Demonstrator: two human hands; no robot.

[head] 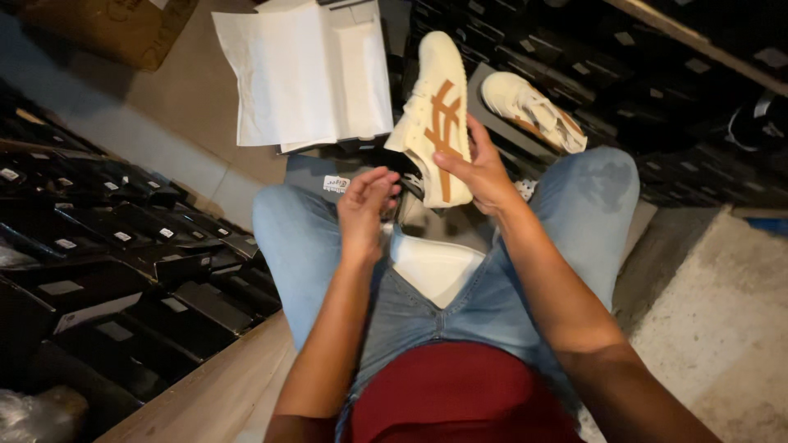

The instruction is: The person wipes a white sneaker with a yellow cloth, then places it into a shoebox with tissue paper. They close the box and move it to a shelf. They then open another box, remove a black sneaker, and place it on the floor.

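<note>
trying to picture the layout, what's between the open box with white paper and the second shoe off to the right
In the head view, the cream shoe with brown stripes lies between the open box and the second shoe, held up by the right hand.

A cream low-top sneaker with crossed tan-brown side stripes (437, 115) is held up above the person's lap, toe pointing away and heel toward the body. Its striped side faces up and to the right, and the dark opening at the heel end shows toward the lower left. It is tilted slightly, with the sole edge turned left. It hangs over the gap between the knees, in front of an open box.
</note>
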